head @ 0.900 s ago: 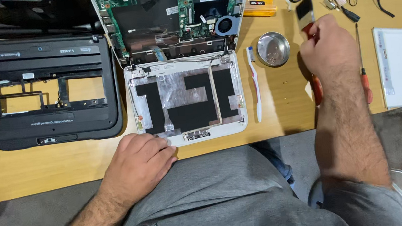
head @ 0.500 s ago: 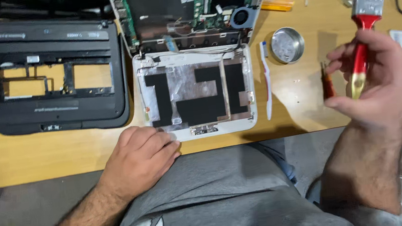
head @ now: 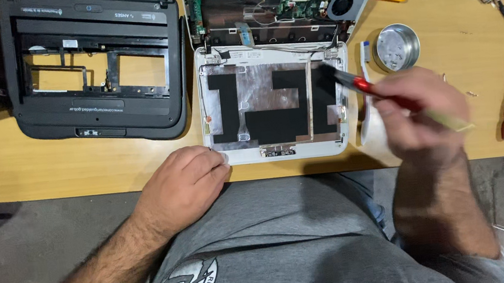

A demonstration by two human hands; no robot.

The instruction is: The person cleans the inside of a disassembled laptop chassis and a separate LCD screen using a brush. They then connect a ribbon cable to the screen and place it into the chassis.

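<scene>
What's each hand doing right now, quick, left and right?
Left hand: holds nothing, resting loosely curled on the white laptop lid corner.
Right hand: closed on a red-handled brush.

table [head: 82, 170]: matt wood | lid [head: 277, 151]: white plastic, foil lining | dish [head: 397, 47]: brushed metal | brush handle [head: 383, 93]: glossy red
</scene>
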